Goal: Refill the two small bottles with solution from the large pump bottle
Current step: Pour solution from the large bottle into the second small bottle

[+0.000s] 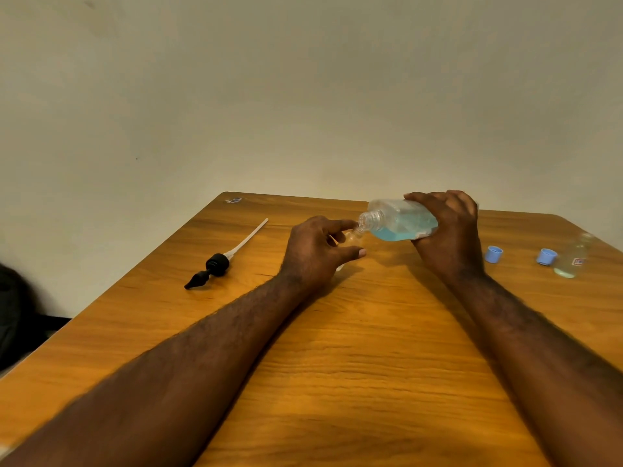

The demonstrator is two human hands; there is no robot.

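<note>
Tilted large bottle above small bottle

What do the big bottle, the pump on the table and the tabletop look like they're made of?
Big bottle: likely clear plastic; blue liquid shows through, moulded neck threads. Pump: matte black plastic head, white tube. Tabletop: smooth wood grain with sheen, perhaps laminate.

- large bottle: clear; liq. inside reads blue to me.
- pump: black head, white tube.
- cap 1, cap 2: light blue.
- table: orange-brown, wood grain.
</note>
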